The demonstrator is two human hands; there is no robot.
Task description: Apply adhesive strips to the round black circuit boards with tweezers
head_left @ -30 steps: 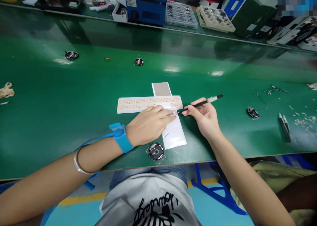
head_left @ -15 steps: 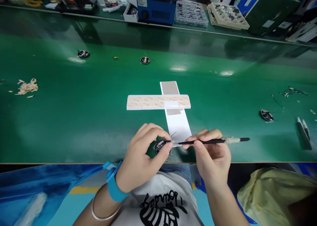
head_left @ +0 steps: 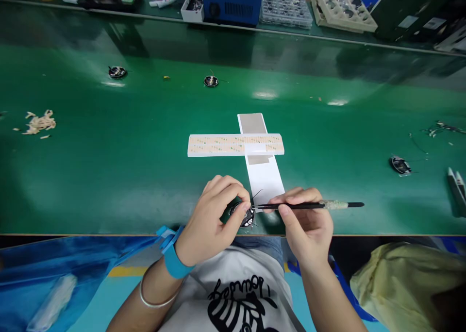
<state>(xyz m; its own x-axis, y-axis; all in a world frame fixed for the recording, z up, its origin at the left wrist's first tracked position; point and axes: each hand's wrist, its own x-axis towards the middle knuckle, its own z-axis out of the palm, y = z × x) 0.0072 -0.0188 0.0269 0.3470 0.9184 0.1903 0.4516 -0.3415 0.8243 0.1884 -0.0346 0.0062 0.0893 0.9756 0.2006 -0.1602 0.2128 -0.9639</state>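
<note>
Just left of the near end of the white sheet (head_left: 265, 179), a round black part (head_left: 249, 219) lies on the green bench (head_left: 109, 186), partly hidden under the left hand (head_left: 216, 215). That hand's thumb and forefinger meet, or nearly so, over the part; whether they pinch anything cannot be made out. Its wrist wears a blue band (head_left: 176, 260), with a silvery bangle (head_left: 156, 304) farther up the arm. At the near right corner of the sheet, the right hand (head_left: 309, 225) has its fingers clamped on a thin black stick (head_left: 304, 206), nearly level, its tip pointing at the left hand's fingertips. Across the sheet lies a strip of small labels (head_left: 214, 145), reaching much farther out on the left than on the right. Beyond the sheet and to its left sit a second round part (head_left: 117, 72) and a third round part (head_left: 211, 81); a fourth round part (head_left: 400, 165) lies well to its right, with tweezers (head_left: 457, 191) farther out that way. Well left of the sheet is a heap of pale scraps (head_left: 40, 122). Past the sheet's far end, a shelf (head_left: 163, 14) bears a blue box (head_left: 233, 4).
</note>
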